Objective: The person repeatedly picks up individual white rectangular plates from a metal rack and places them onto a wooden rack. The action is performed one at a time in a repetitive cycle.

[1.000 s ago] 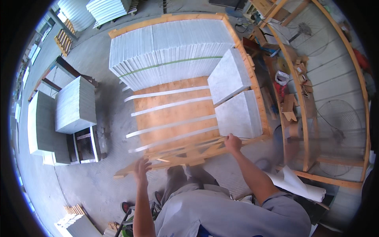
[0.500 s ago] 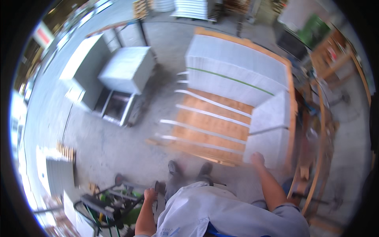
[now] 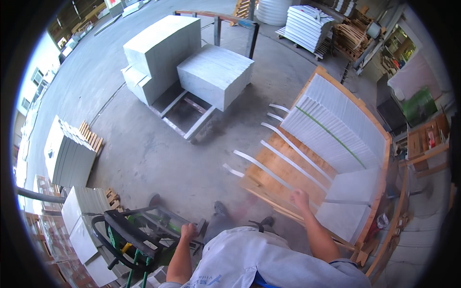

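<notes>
- My right hand rests curled at the near edge of the wooden crate. It looks to be touching the crate's boards or one of the white straps laid across them. I cannot tell whether the fingers actually grip anything.
- My left hand is closed round a part of the green and black cart at my lower left. It seems to hold the frame or the handle.
- The stone slabs stand on edge in the far half of the crate, packed tight and tied with a green band. Two more flat slabs lie at the crate's right side, just beside my right forearm.
- I judge these slabs heavy, stiff and brittle at the corners. The faces look smooth and may slip. I would take one by its two opposite long edges, with both hands, and keep it upright.
- The straps look thin and limp, easy to lift by a loose end at the crate's left edge.
- Beyond, on the concrete floor, big stone blocks sit on a metal frame, well apart from me.
</notes>
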A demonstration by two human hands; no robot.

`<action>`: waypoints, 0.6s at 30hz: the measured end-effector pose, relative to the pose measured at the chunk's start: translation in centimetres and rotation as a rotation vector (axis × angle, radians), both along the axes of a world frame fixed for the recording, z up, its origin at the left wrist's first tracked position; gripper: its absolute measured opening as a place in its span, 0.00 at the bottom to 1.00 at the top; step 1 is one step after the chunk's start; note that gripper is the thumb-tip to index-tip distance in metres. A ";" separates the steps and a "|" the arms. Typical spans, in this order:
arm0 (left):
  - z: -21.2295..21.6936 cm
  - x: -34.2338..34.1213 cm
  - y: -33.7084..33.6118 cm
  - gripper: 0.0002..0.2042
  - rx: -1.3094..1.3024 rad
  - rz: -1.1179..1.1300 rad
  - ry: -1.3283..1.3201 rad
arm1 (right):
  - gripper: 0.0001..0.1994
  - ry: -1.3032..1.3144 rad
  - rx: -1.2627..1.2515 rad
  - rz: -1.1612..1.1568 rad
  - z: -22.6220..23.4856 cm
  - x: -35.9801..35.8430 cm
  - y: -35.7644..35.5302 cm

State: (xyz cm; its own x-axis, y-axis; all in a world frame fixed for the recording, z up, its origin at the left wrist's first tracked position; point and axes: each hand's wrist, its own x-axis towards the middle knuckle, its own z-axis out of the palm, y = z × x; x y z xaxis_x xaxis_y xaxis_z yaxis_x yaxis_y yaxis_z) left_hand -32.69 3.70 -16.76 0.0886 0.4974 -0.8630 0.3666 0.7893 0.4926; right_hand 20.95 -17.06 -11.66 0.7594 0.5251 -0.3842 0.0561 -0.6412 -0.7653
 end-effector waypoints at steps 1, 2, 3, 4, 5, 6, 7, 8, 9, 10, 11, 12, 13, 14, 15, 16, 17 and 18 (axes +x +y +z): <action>0.3 -0.4 1.1 0.13 0.004 -0.010 -0.015 | 0.11 0.011 0.007 -0.033 0.2 -0.8 1.1; 0.6 -0.7 2.1 0.12 0.047 -0.004 0.023 | 0.10 0.042 0.016 -0.082 0.3 -1.4 2.2; 0.8 -0.9 3.4 0.12 0.094 0.013 0.044 | 0.09 0.090 0.023 -0.147 0.3 -1.9 3.3; 0.9 -1.1 4.8 0.12 0.134 0.033 0.070 | 0.10 0.091 0.007 -0.123 0.3 -2.2 4.2; 1.0 -1.5 6.2 0.13 0.132 0.009 0.079 | 0.11 0.110 -0.018 -0.117 0.4 -2.3 4.7; 0.9 -1.9 7.6 0.14 0.122 -0.013 0.094 | 0.11 0.127 -0.070 -0.132 0.5 -2.5 5.0; 0.9 -2.3 8.8 0.16 0.108 -0.033 0.102 | 0.09 0.077 -0.113 -0.159 0.5 -2.6 5.6; 0.7 -2.6 9.7 0.16 0.109 -0.018 0.074 | 0.09 0.069 -0.128 -0.133 0.6 -2.5 5.9; 0.6 -2.7 10.4 0.17 0.105 0.003 0.042 | 0.09 0.075 -0.178 -0.122 0.8 -2.4 6.2; 0.3 -2.8 11.3 0.17 0.098 0.023 0.008 | 0.08 0.075 -0.227 -0.112 1.0 -2.2 6.6; 0.2 -3.1 11.7 0.17 0.138 0.047 -0.051 | 0.08 0.104 -0.202 -0.128 1.0 -2.1 7.2; 0.1 -3.2 12.1 0.17 0.113 0.071 -0.041 | 0.08 0.095 -0.217 -0.134 1.1 -1.9 7.9; -0.1 -2.9 12.6 0.17 0.093 0.098 -0.030 | 0.08 0.081 -0.229 -0.137 1.2 -1.7 8.6; -0.2 -2.7 13.2 0.17 0.074 0.133 -0.028 | 0.08 0.067 -0.237 -0.138 1.1 -1.3 9.8; -0.3 -2.7 14.0 0.17 0.043 0.145 -0.023 | 0.08 0.074 -0.267 -0.127 1.0 -0.9 11.1; -0.3 -2.7 14.9 0.18 0.021 0.153 -0.030 | 0.08 0.080 -0.295 -0.117 0.8 -0.4 12.5; -0.4 -2.6 16.0 0.18 0.013 0.165 -0.028 | 0.07 0.090 -0.327 -0.120 0.5 0.2 14.1; -0.3 -2.8 17.3 0.18 0.005 0.184 -0.031 | 0.07 0.107 -0.319 -0.119 0.0 0.7 16.0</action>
